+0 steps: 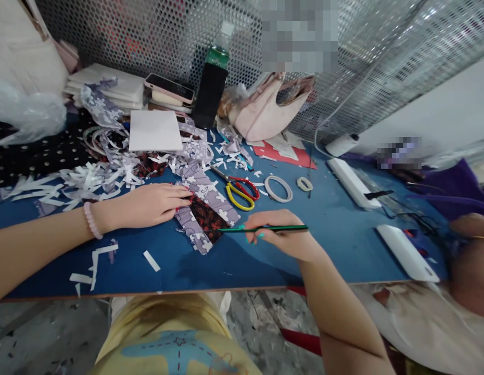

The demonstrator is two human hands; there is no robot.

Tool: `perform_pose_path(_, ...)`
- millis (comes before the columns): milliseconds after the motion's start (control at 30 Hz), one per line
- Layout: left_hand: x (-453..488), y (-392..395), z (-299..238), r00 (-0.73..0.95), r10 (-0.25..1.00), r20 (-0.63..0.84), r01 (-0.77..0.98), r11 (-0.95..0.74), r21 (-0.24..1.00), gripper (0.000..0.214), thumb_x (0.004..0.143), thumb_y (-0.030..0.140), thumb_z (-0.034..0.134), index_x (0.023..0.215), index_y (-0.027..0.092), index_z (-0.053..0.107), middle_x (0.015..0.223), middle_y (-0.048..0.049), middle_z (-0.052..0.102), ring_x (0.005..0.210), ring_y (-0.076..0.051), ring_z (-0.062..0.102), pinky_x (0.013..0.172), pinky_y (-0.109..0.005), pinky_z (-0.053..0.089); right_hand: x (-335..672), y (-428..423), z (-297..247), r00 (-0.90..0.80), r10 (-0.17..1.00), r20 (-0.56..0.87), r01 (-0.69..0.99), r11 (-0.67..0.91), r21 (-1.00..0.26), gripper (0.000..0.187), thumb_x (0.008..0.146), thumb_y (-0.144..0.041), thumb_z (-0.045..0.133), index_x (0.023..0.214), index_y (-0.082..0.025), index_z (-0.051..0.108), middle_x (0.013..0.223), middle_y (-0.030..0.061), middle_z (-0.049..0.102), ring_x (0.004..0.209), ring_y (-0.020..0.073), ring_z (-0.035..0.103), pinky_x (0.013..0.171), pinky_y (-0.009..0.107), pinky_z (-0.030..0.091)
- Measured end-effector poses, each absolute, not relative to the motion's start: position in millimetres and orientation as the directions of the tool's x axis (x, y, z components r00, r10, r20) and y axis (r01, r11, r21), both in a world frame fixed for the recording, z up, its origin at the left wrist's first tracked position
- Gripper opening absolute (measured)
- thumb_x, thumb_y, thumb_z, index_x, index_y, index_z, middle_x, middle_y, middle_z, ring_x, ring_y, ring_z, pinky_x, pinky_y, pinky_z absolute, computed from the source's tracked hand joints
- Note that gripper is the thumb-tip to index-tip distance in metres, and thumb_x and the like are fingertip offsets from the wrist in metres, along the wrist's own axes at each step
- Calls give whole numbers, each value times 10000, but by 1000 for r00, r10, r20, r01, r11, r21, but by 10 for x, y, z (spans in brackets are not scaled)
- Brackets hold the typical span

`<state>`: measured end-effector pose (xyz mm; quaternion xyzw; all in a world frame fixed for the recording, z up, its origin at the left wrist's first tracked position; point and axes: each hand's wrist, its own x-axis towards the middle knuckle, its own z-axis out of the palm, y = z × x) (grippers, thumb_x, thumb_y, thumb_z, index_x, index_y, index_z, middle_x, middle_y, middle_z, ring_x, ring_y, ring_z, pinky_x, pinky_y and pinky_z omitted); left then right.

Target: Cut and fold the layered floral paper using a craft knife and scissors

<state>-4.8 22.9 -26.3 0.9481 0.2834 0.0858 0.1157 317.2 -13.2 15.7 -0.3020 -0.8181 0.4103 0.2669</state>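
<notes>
My left hand [154,204] lies flat on a folded strip of fabric, fingers stretched out and pressing its upper left part. The fabric [206,221] has lilac floral edges [224,205] and a dark red-and-black floral middle, and lies flat on the blue table. In my right hand [279,232] is a slim green pencil-like tool [291,228], held in a writing grip. Its thin end points left, over the lower part of the fabric. I cannot make out its exact kind. Scissors [242,192] with one red and one yellow handle lie just beyond the fabric.
White paper strips and fabric scraps [93,177] heap at the left. Behind them are a white square pad [155,130], a phone [169,87], a bottle [214,78] and a pink bag [265,112]. Tape rolls [279,188] lie right of the scissors. Another person's arm [472,260] is at far right.
</notes>
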Motion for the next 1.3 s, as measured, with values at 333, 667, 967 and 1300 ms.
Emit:
perform_pose_path(333,-51,249,-295,831,549,91,513,-819,258,431,1006,237,378,1362,172,611,1513,-57,509,1434,-188,434,1250,-359,264,3194,-99,191,-729,654,201,254,532,-808,354,968,-467,578,879,-156,720,698,59,721,571,129,663,565,223,551)
perform_pose_path(667,-53,245,-294,825,556,100,514,-813,274,419,1005,228,394,1360,189,611,1511,-50,512,1432,-181,436,1248,-353,264,3182,-55,190,-767,570,293,174,625,-761,236,970,-371,604,953,-170,728,718,55,733,640,136,699,626,222,565)
perform_pose_path(967,-57,254,-308,834,543,101,504,-823,261,424,1013,232,380,1365,164,607,1507,-64,517,1430,-196,439,1246,-359,265,3171,-43,178,-780,547,303,120,607,-786,256,975,-387,599,960,-160,716,727,59,724,659,133,685,630,228,553)
perform_pose_path(1300,-63,259,-327,834,540,111,499,-825,263,417,1013,229,393,1372,181,600,1505,-58,520,1421,-190,451,1238,-352,277,3199,-37,162,-774,560,297,136,604,-785,213,971,-348,610,973,-165,720,738,57,729,659,135,690,635,228,554)
